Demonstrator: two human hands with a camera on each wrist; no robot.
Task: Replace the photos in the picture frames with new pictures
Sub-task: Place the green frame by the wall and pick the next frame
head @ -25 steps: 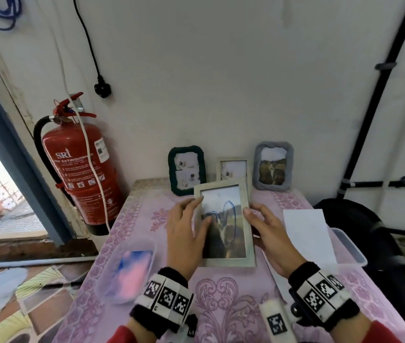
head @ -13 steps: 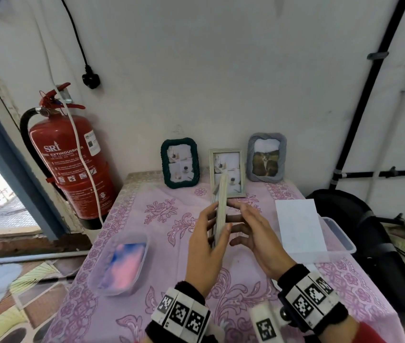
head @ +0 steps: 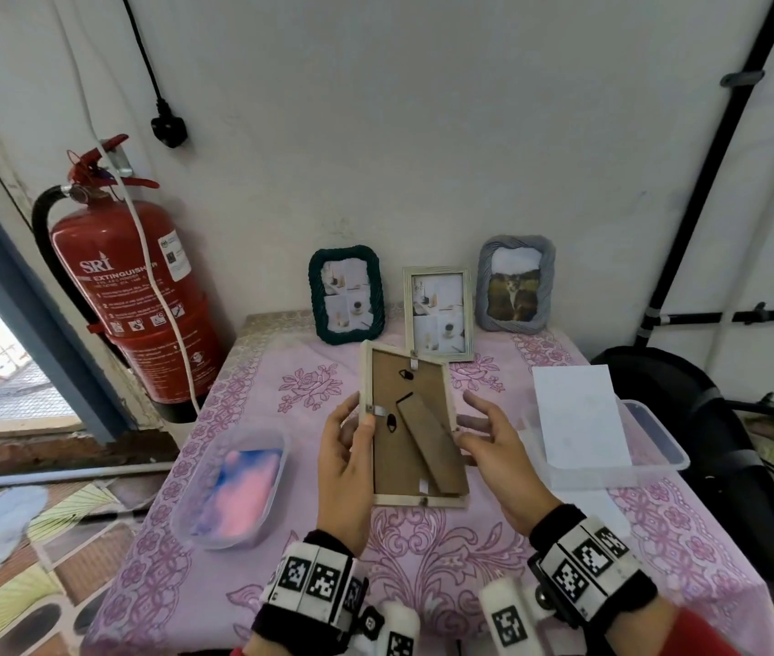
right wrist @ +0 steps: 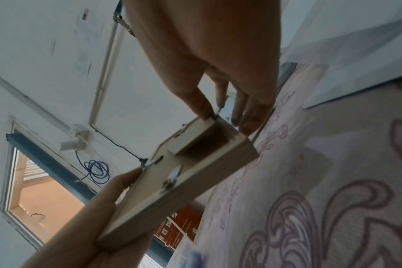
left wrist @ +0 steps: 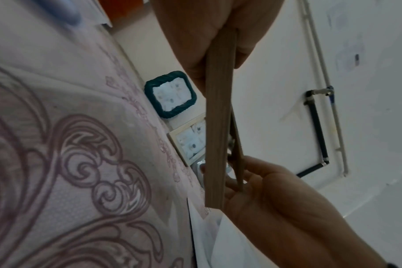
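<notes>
Both hands hold a pale wooden frame point(head: 415, 426) back-up above the middle of the pink patterned table point(head: 252, 385): the left hand point(head: 347, 459) grips its left edge, thumb on the brown backing by a metal clip, and the right hand point(head: 493, 449) pinches its right edge, while three more frames point(head: 439, 312) stand along the far edge. From the left wrist, the frame point(left wrist: 216, 127) shows edge-on between the left hand point(left wrist: 209, 30) and the right hand's fingers point(left wrist: 252, 183). From the right wrist, the right hand point(right wrist: 218, 54) pinches a far corner of the frame point(right wrist: 184, 177) with the left hand point(right wrist: 99, 208) curled round its near edge.
</notes>
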